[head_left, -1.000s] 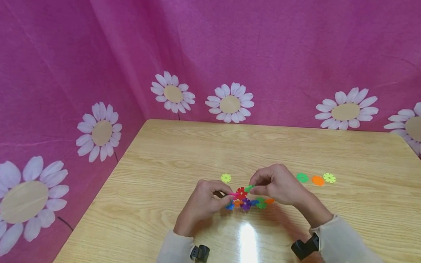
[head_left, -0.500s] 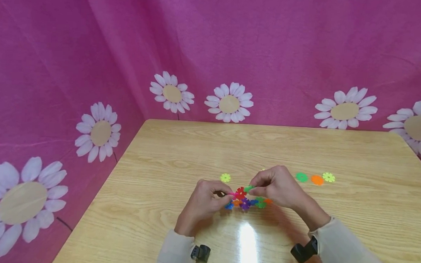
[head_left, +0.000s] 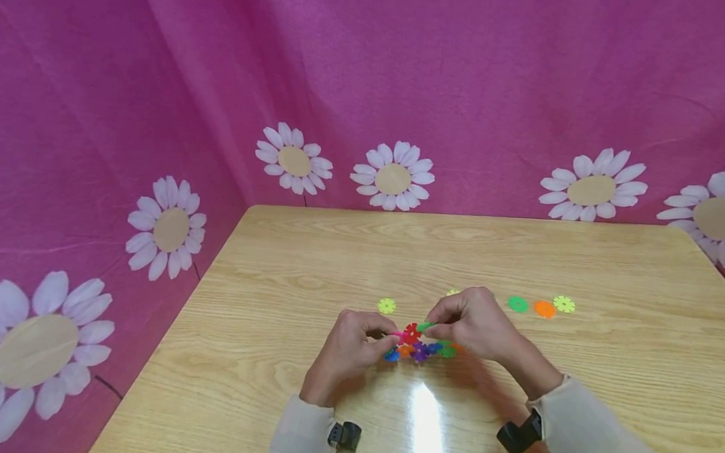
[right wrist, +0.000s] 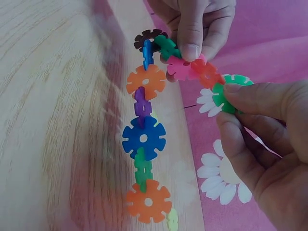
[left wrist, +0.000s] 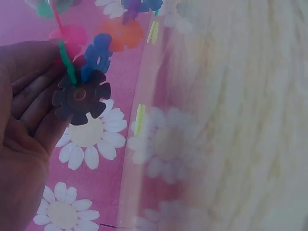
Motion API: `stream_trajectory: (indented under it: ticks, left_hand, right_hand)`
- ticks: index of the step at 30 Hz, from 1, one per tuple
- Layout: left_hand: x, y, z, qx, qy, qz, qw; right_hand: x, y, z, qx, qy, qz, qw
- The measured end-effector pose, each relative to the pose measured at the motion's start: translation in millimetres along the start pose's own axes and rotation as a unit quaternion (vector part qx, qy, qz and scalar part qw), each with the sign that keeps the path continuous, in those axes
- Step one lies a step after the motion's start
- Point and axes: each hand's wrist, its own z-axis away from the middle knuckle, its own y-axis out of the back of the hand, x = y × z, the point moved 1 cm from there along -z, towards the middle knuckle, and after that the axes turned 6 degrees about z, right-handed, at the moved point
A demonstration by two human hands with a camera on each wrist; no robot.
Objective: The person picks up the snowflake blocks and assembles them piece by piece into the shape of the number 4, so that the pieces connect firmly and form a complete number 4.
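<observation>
A chain of slotted plastic flower discs joins both hands. My left hand (head_left: 351, 343) pinches the pink disc (right wrist: 179, 69) between thumb and fingers. In my right hand (head_left: 475, 325), thumb and fingertips pinch a light green disc (right wrist: 220, 98), which meets the red disc (right wrist: 208, 73) beside the pink one. From the pink disc the chain bends through a dark green disc (right wrist: 166, 46) to a brown disc (left wrist: 79, 96). A blue disc (right wrist: 147, 54), an orange disc (right wrist: 146, 82), a purple disc (right wrist: 142, 103) and several more hang onward, ending in another orange disc (right wrist: 148, 201).
On the wooden table (head_left: 313, 251), a loose yellow disc (head_left: 386, 306) lies beyond the left hand. To the right lie a green disc (head_left: 518, 304), an orange disc (head_left: 545, 309) and another yellow disc (head_left: 564, 304). A pink flowered curtain (head_left: 463, 90) stands behind the table.
Both hands keep their grips. My right hand has shifted slightly down and left, and a yellow disc's edge now shows behind it. The chain's end orange disc is more hidden in the head view.
</observation>
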Motion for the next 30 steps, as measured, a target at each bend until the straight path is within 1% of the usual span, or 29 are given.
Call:
stream_trajectory:
  ticks: [9,15,19,23,26,30]
  left_hand:
    - [1.3,0.2,1.0,0.013,0.011,-0.009,0.9998]
    - [2.7,0.7,0.7,0.018,0.006,-0.010,0.9998]
    - [3.2,0.3,0.3,0.017,0.002,-0.008,0.9998]
    - [3.3,-0.3,0.4,0.011,0.010,-0.010,0.9998]
    - [3.2,-0.3,0.6,0.005,0.016,-0.002,0.9999]
    - [3.1,1.1,0.8,0.000,0.020,0.007,0.9998]
  right_hand:
    - [-3.1,-2.2,-0.7,0.001,-0.002,0.005,1.0000]
    - [0.2,-4.5,-0.2,0.006,-0.016,-0.009,0.9998]
    - [3.1,-6.4,0.4,0.008,-0.015,-0.014,0.9997]
    - [5.6,-7.3,1.8,0.007,-0.014,-0.018,0.9997]
    - [6.3,-7.3,2.3,0.004,-0.016,-0.019,0.9997]
    - [4.7,-7.0,0.8,0.005,-0.003,-0.009,0.9999]
